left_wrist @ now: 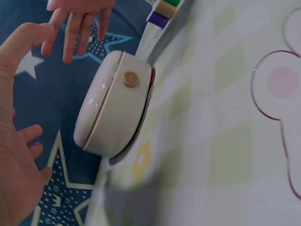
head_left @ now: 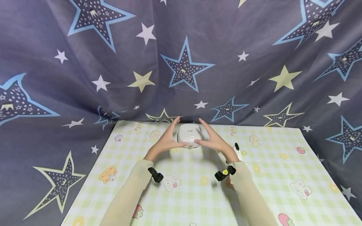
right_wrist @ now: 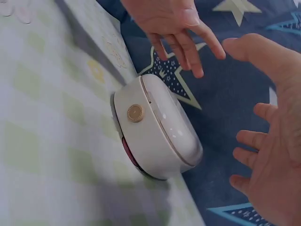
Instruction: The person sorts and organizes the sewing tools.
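Flanking a white case (head_left: 190,131) (lid down) — left hand (head_left: 168,138), right hand (head_left: 213,139).

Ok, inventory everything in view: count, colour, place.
Rounded case: 1, white, table's far edge
Round button: 1, gold, case front
Table: 1, green-white checked top, under case
Starry backdrop: 1, dark blue, behind table
Half-hidden item: 1, white and black, by right wrist
Coloured pieces: 3, green, tan, purple, top of left wrist view, possibly same item
Wrist cameras: 2, black, wrists
Sleeves: 2, cream, forearms
Left hand, right hand: 2, bare, flanking case
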Action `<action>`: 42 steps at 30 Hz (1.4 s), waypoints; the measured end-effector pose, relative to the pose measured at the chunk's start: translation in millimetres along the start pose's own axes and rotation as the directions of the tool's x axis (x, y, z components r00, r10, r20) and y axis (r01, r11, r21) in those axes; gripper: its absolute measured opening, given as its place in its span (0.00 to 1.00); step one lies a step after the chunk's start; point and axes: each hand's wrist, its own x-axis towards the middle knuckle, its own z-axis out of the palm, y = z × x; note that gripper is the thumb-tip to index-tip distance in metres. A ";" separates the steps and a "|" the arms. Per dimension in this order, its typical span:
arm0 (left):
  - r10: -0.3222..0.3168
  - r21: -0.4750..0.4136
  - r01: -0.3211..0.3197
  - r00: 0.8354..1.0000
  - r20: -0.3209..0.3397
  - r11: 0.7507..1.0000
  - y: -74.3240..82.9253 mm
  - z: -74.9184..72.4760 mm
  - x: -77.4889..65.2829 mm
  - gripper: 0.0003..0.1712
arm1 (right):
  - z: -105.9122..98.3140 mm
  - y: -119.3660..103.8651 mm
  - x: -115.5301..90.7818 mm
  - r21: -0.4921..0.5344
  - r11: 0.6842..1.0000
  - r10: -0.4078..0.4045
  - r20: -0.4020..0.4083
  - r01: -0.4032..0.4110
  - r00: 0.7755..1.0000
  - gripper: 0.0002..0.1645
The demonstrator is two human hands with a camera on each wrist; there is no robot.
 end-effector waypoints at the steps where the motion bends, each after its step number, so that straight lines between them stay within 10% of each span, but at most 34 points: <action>1: -0.010 -0.043 0.010 1.000 0.002 0.999 -2.0 0.1 1.7 0.73 | 0.1 1.6 2.2 0.012 1.000 0.017 0.004 -0.017 1.000 0.62; 12: -0.113 -0.190 0.116 0.993 0.025 0.975 -27.4 4.3 11.3 0.74 | 5.9 23.2 22.3 0.129 0.982 0.134 0.047 -0.139 0.990 0.65; 23: -0.163 -0.140 0.168 0.985 0.052 0.976 -35.6 4.4 17.7 0.72 | 7.3 35.1 34.9 0.265 0.948 0.148 0.117 -0.175 0.982 0.70; 42: -0.144 -0.085 0.151 0.987 0.075 0.985 -48.4 12.6 22.8 0.63 | 14.3 48.4 39.6 0.219 0.953 0.179 0.151 -0.210 0.972 0.76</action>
